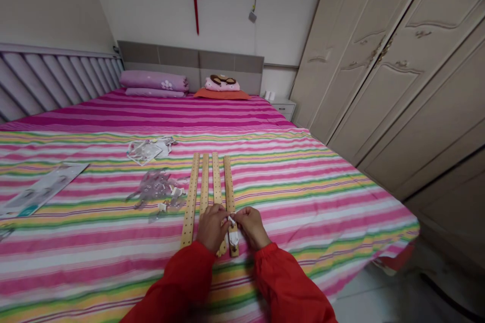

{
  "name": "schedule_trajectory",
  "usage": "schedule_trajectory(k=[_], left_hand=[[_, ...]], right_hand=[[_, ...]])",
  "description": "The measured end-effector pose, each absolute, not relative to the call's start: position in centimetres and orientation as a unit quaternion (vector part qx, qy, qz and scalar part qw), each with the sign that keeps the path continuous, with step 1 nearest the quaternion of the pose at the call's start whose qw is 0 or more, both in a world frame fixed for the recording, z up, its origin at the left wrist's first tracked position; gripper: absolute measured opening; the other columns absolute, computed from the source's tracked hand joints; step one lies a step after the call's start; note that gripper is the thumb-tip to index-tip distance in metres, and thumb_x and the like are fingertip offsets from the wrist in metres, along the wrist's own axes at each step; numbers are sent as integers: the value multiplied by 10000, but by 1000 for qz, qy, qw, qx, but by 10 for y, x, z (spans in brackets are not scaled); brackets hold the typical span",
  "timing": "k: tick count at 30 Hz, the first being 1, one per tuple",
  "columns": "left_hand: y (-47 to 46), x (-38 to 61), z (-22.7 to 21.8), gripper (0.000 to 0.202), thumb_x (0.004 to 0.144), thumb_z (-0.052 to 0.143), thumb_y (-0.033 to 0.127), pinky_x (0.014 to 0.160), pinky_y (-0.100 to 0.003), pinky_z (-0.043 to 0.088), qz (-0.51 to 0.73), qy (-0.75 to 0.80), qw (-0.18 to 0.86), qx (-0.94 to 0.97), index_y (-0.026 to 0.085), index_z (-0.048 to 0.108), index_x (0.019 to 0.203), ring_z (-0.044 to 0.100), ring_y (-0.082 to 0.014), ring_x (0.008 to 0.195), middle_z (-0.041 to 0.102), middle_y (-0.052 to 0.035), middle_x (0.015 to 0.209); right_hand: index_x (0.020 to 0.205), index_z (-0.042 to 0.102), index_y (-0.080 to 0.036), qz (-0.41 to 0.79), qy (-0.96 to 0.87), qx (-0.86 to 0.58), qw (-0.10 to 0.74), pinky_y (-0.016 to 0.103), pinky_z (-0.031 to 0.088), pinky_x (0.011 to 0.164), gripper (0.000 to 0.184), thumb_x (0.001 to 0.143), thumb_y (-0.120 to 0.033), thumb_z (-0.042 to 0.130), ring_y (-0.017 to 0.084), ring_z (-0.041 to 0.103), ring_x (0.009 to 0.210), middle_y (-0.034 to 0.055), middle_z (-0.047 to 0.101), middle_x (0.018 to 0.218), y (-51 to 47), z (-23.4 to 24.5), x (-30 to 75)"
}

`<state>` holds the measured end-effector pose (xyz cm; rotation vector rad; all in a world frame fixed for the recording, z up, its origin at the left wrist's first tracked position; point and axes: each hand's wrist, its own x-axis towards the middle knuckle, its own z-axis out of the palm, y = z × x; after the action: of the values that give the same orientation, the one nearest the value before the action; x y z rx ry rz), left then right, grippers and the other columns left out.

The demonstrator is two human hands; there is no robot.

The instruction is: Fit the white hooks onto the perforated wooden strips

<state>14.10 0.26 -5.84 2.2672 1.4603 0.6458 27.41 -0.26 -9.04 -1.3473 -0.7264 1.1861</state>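
Four narrow wooden strips with rows of small holes lie side by side on the striped bedspread. My left hand (212, 226) and my right hand (251, 223) meet over the rightmost wooden strip (229, 181), fingertips pinched at a small white piece (231, 220) on it. What that piece is I cannot make out, as fingers partly cover it. Just nearer to me, a white oval item (233, 238) with metallic bits lies on the same strip. The left hand also covers part of the two middle strips, the second strip (204, 181) and the third strip (216, 176).
Left of the strips lie a heap of clear plastic bags (157, 186) and a pile of white cards and packets (149, 150). A long clear package (45, 189) is farther left. The bed's right edge drops toward the floor beside a wardrobe (364, 81).
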Motion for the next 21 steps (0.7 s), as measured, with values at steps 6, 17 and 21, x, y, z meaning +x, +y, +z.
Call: schedule_trajectory(k=[6,17,21], left_hand=[[8,141,-59,161,746,630,182,881,-337,380,205,527,198,801,227,717,875,511,-202,984,609,-46,992],[5,143,-61,178,742,595,166,879,-329,382,216,548,214,779,210,712,869,513,-201,1002,604,-58,1006],[7,144,-65,142,724,604,166,864,-335,388,235,554,226,766,202,712,809,522,-204,973,610,-58,965]], right_hand=[[518,487,-197,495,-320,-605,535,219,298,402,303,447,-302,763,87,417,369,-83,467,359,4,-100,279],[490,462,-204,501,-362,-597,511,216,262,380,341,514,-400,740,82,390,353,-73,446,334,2,-98,282],[493,475,-199,523,-366,-582,504,215,237,368,331,487,-365,761,74,361,338,-72,443,328,3,-101,284]])
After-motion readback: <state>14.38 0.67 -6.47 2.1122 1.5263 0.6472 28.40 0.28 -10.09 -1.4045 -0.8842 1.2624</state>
